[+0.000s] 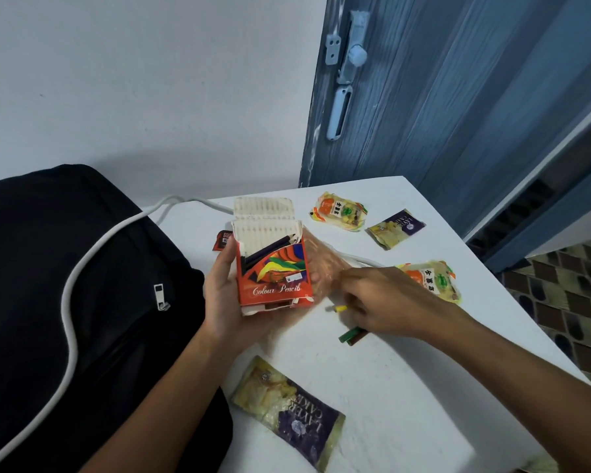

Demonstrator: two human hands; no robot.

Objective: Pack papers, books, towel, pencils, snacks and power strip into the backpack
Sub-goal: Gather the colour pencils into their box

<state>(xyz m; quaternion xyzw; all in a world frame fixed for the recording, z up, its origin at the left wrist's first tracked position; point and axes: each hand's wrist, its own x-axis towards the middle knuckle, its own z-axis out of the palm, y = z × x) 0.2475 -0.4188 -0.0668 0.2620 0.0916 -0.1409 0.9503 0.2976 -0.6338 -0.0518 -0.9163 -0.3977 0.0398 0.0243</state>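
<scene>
Head view: packing looks early to midway. Left hand [226, 295] holds the open Colour Pencils box [273, 271], flap up, a couple of dark pencils inside. Right hand [382, 302] curls over loose pencils [350, 334] on the table [406, 387], pinching a yellow one [338, 308]; the rest are not yet boxed. Black backpack [65, 302] sits left of the table, its zipper pull visible; whether it is open, cannot tell. Still out: layer cake snack packs [289, 413] [394, 228], two orange-yellow snack packs [338, 210] [434, 278], a small red pack [223, 240], and a white cable [123, 227] draped over the backpack. Papers, books and towel not seen. The box is worn, its bottom edge torn.
</scene>
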